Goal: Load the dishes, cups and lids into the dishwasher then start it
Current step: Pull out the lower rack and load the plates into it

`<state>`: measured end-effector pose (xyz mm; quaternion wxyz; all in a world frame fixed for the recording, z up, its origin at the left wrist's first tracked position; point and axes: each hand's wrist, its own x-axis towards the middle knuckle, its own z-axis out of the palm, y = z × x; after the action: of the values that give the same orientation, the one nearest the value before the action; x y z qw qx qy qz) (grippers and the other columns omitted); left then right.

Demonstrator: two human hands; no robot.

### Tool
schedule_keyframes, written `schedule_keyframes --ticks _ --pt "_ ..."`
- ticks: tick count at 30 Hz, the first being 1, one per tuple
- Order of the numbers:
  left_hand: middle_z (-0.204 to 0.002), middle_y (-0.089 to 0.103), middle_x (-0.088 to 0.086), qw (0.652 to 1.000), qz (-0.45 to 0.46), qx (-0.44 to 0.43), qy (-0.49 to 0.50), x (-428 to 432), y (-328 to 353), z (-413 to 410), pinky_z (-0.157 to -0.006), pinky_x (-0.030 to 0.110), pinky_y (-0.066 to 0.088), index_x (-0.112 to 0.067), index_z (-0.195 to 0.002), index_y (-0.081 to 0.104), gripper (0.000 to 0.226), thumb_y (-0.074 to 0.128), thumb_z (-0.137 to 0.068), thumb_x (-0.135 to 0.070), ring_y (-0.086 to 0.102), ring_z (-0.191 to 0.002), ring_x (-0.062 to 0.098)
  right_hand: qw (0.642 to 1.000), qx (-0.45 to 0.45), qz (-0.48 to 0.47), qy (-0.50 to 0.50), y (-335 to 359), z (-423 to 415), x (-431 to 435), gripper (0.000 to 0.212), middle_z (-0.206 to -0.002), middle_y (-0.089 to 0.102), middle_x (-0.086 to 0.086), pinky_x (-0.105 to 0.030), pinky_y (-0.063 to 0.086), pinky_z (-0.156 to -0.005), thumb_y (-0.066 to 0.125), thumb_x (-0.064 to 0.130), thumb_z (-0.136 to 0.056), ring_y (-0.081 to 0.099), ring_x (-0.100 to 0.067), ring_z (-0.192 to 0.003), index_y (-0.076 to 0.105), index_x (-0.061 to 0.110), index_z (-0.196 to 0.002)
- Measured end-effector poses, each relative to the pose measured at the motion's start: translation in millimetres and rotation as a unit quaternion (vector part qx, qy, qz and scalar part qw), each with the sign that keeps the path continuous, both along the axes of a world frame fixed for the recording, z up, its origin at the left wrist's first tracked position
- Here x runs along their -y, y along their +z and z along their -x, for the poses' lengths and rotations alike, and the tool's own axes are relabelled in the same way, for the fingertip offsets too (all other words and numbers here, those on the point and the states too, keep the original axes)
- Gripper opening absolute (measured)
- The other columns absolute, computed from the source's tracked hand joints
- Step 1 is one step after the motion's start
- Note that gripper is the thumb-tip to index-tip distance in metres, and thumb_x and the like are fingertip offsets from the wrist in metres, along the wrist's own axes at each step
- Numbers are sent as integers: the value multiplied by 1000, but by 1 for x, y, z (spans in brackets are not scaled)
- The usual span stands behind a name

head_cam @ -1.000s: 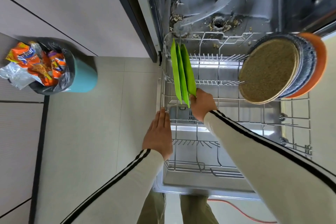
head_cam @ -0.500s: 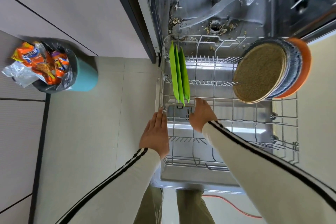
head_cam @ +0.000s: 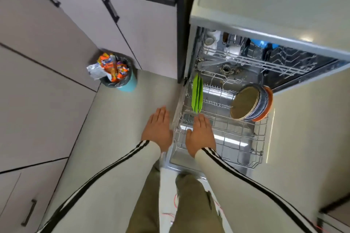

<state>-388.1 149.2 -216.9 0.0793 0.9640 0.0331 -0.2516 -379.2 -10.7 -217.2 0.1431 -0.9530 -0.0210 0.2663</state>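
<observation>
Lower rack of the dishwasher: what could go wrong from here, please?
The round plates lean packed together at the right of the lower rack, so water may not reach between them.
Food scraps lie around the drain in the tub floor; they might clog it.
The green plates stand on edge just beyond the right hand; a careless move could knock them.

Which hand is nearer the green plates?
Right. The right hand is over the rack, just short of the green plates; the left hand is outside the rack, over the floor.
</observation>
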Motion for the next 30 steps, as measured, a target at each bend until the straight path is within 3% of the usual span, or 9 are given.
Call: schedule_keyframes --ticks 7,13,18,24,30 --pt "-164 -16 7 999 2 45 29 -97 85 29 -124 39 0 -10 -157 -8 71 26 -105 -45 -10 -152 22 996 50 -5 72 83 30 -110 62 -165 -2 -7 -37 -1 -123 24 40 -104 -3 -22 -152 8 12 -157" --pt "-165 -12 8 991 11 109 78 -237 115 23 -124 38 -1 -8 -157 -5 75 33 -103 -42 -10 -152 22 992 91 -3 87 109 12 -248 61 -165 4 -8 -37 4 -123 28 39 -103 2 -22 -152 15 12 -156" --pt "-166 -7 8 977 10 159 145 -369 157 20 -124 39 3 -9 -158 -2 75 40 -101 -36 -7 -153 22 980 130 -78 129 149 1 -390 61 -164 11 -5 -35 8 -123 36 37 -102 8 -20 -151 19 14 -156" --pt "-166 -9 8 945 -29 213 248 -495 181 22 -124 37 -2 -8 -158 0 71 35 -103 -36 -9 -153 22 942 178 -146 244 179 -27 -531 56 -163 17 -6 -36 9 -123 36 35 -103 12 -21 -151 27 12 -154" --pt "-166 6 10 909 -53 256 326 -613 199 -4 -124 40 7 -7 -157 10 72 42 -99 -36 1 -153 24 890 243 -196 333 194 -92 -667 53 -160 26 -8 -36 16 -123 42 31 -101 20 -21 -149 35 11 -150"
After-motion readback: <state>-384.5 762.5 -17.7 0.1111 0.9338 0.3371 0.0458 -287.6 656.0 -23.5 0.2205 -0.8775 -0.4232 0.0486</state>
